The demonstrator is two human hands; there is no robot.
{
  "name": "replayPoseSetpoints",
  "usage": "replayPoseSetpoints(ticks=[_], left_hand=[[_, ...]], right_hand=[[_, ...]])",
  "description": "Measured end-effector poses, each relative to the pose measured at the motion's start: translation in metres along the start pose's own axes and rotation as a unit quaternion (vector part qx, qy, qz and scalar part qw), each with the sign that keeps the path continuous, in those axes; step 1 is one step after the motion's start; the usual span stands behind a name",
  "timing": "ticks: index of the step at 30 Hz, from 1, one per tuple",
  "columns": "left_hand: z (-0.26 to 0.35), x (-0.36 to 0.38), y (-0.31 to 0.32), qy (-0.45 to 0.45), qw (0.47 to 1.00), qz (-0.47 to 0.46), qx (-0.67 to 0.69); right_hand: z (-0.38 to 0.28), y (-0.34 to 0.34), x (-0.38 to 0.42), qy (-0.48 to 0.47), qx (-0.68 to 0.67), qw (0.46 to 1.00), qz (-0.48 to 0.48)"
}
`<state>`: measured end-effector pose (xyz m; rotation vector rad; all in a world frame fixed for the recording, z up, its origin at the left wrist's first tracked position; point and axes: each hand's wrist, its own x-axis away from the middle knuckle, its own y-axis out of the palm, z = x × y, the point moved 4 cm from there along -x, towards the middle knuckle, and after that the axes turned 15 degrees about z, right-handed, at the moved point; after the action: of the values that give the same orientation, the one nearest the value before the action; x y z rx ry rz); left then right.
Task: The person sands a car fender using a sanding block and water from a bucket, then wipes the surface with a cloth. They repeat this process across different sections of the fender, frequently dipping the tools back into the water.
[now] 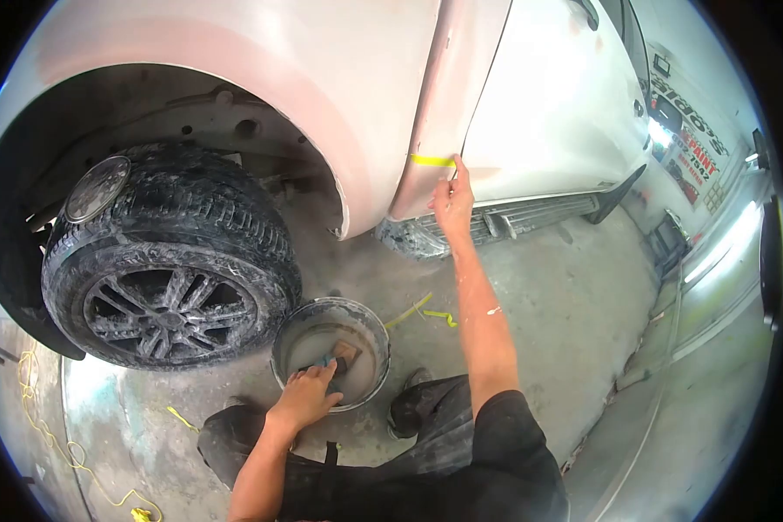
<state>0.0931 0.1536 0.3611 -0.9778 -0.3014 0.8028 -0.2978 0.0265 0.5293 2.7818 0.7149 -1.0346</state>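
My right hand (453, 207) is raised against the lower body panel of a pale vehicle (370, 74). Its index finger is stretched up onto the right end of a short strip of yellow tape (432, 160); the other fingers are partly curled. Down by my knees, my left hand (306, 396) reaches over the near rim of a bucket (379, 324) of cloudy grey water. Its thumb is spread apart and the fingertips are next to a brown, dark-edged block-like piece (347, 351) and something blue (324, 359) in the bucket. A firm grip on either cannot be seen.
A dusty wheel (170, 313) stands left of the bucket, with a round lid-like disc (97, 190) on its tyre. A running board (513, 223) juts out below the door. Loose yellow tape (441, 317) lies on the concrete floor; a yellow cord (70, 454) trails at lower left.
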Motion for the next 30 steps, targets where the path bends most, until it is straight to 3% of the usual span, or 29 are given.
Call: replayPoseSetpoints(ticks=[3, 6, 11, 18, 30], left_hand=[[0.001, 0.003, -0.004, -0.006, 1.0, -0.002, -0.003], [0.003, 0.004, -0.006, -0.009, 1.0, 0.002, 0.0], [0.0, 0.007, -0.007, -0.015, 1.0, 0.007, 0.002], [0.001, 0.007, -0.013, -0.019, 1.0, 0.012, 0.009], [0.001, 0.006, -0.012, -0.015, 1.0, 0.015, 0.016]], right_hand=[[0.011, 0.008, 0.002, -0.044, 0.061, 0.996, 0.038], [0.027, 0.018, 0.009, -0.01, 0.055, 0.997, 0.046], [0.028, 0.024, 0.015, -0.046, 0.072, 0.996, 0.027], [-0.028, 0.041, 0.033, -0.066, 0.135, 0.989, 0.012], [-0.041, 0.066, 0.051, -0.157, 0.221, 0.961, -0.059]])
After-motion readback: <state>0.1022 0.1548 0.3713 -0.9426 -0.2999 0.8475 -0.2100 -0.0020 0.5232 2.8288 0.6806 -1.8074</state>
